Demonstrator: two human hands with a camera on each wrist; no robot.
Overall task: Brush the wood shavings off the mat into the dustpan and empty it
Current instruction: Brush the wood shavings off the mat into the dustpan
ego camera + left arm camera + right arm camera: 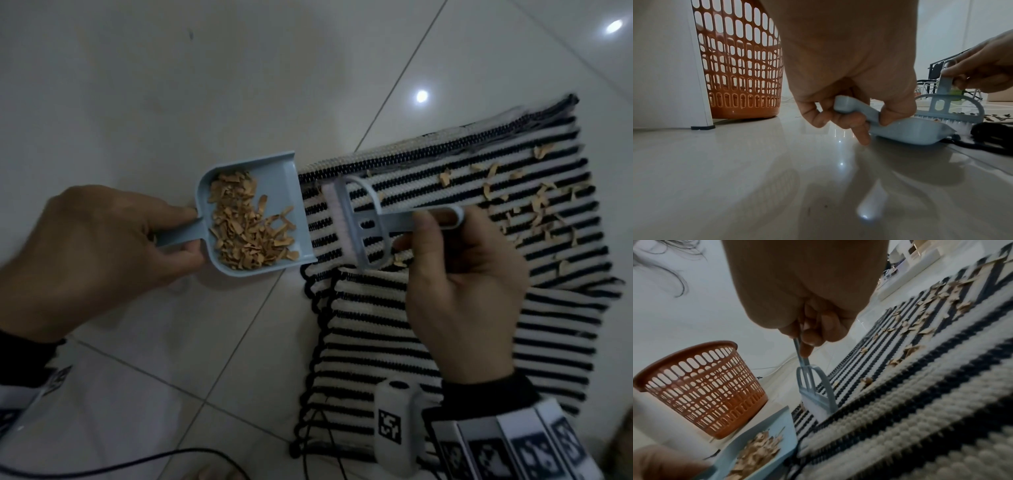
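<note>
Head view: left hand [92,253] grips the dustpan [291,192] handle at nine o'clock; right hand [466,277] pinches the brush [363,222] on the mat [394,335]; wood shavings [534,205] lie toward two o'clock.

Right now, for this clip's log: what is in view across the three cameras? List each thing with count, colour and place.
dustpan: one, pale blue, on the floor, mouth at the mat's left edge, holding a pile of shavings
brush: one, pale blue with white bristles, on the mat just right of the dustpan
wood shavings: many, tan, scattered over the mat's far right part; more piled in the dustpan
mat: one, black and white striped, on the floor
basket: one, orange, perforated, standing on the floor beyond the dustpan
floor: white glossy tiles
cable: one, black, on the floor at the near edge
left hand: grips the dustpan's handle
right hand: fingers pinch the brush's handle
</note>
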